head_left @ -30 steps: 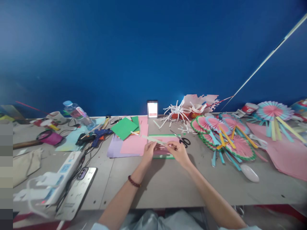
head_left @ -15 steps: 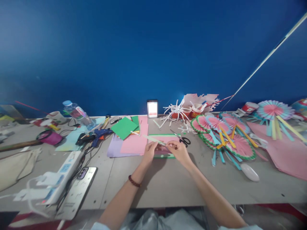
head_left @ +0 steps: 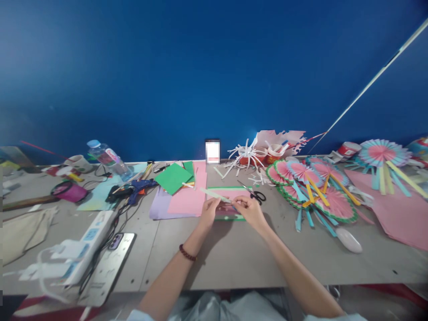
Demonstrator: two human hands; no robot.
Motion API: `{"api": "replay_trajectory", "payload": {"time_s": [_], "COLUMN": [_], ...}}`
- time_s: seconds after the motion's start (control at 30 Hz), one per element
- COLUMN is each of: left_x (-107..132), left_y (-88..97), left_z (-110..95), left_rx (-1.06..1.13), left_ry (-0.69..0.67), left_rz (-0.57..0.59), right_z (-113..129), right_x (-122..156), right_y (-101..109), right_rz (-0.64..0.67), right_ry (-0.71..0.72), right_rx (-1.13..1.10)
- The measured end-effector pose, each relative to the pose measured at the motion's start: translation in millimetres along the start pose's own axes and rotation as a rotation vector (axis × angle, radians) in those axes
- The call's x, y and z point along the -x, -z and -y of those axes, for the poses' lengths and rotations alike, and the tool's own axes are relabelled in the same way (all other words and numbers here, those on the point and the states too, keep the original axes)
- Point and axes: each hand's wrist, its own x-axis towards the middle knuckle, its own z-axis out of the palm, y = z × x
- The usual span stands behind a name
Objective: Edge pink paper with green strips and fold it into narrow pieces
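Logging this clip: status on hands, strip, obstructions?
Left hand, right hand: pinching pale strip. Strip: slanted above pink and green paper. Close by right hand: black-handled scissors.

A narrow, pale greenish-white paper strip (head_left: 213, 194) is held aslant, nearly straight, between the left grip (head_left: 209, 211) and the right grip (head_left: 250, 210). Its nearer end is pinched at the right grip's fingertips; its free end is extended forward and leftward past the left grip's fingertips.
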Motion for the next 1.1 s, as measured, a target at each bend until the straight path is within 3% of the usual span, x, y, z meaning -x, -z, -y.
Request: {"api": "replay_trajectory", "payload": {"time_s": [0.67, 1.1], "left_x": [2.1, 2.4], "left_y": [-0.4, -5.8], "left_z": [0.3, 3.6], "left_rx": [-0.079, -0.175], "left_ry": [-0.019, -0.034], "left_rz": [0.002, -0.149], "right_z": [5.8, 8.1], "right_x": [0.5, 1.6], "right_y": [1.8, 1.2], "right_rz": [-0.005, 0.004], "right_ry": [-0.013, -0.004], "right_rx": [0.042, 0.018]}}
